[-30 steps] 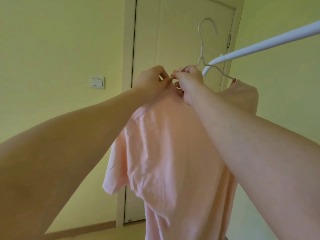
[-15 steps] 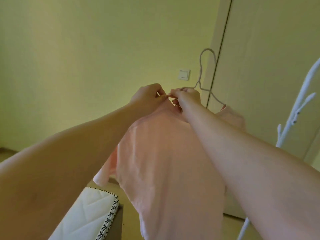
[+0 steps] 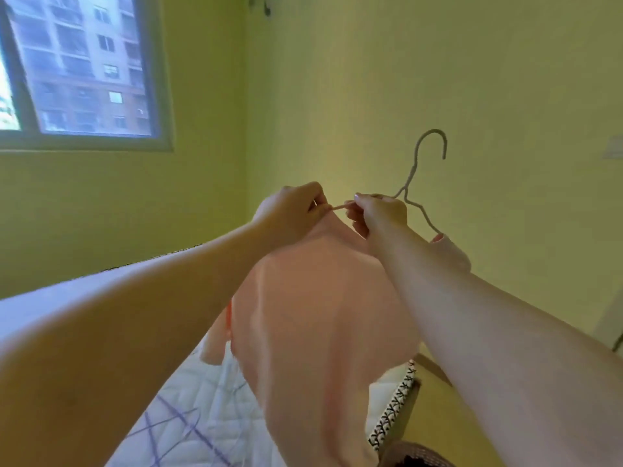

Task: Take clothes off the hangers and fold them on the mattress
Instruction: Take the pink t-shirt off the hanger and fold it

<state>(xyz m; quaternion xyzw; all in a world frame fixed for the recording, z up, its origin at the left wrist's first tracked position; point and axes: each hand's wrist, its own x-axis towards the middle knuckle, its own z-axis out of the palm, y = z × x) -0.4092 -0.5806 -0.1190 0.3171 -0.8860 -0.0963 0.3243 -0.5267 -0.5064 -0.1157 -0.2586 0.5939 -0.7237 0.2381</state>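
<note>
The yellow wall (image 3: 371, 79) fills most of the view, with a big window (image 3: 84, 69) at the top left that looks out on a tall building. Half a second ago a door and a white rack stood behind the hands; now the view has turned to this corner with the window, and much more of the bed shows. The white quilted mattress (image 3: 202, 399) lies low in the view, with a black and white trim along its near edge. The pink T-shirt (image 3: 320, 315) hangs over it, held up in the air. Its long way runs up and down, from the collar at the hands to the hem at the bottom edge of the view, and one sleeve dangles on the left. The thin wire hanger (image 3: 413, 173) is still partly inside the shirt. Its hook points up and curls over to the right, and its right arm slants down into the shirt's shoulder. The left hand (image 3: 290, 210) pinches the edge of the collar, just left of the hanger. The right hand (image 3: 377, 214) curls its fingers round the hanger's wire close below the hook. Both hands hold on the same way as before, and the collar edge is pulled tight between them.
</note>
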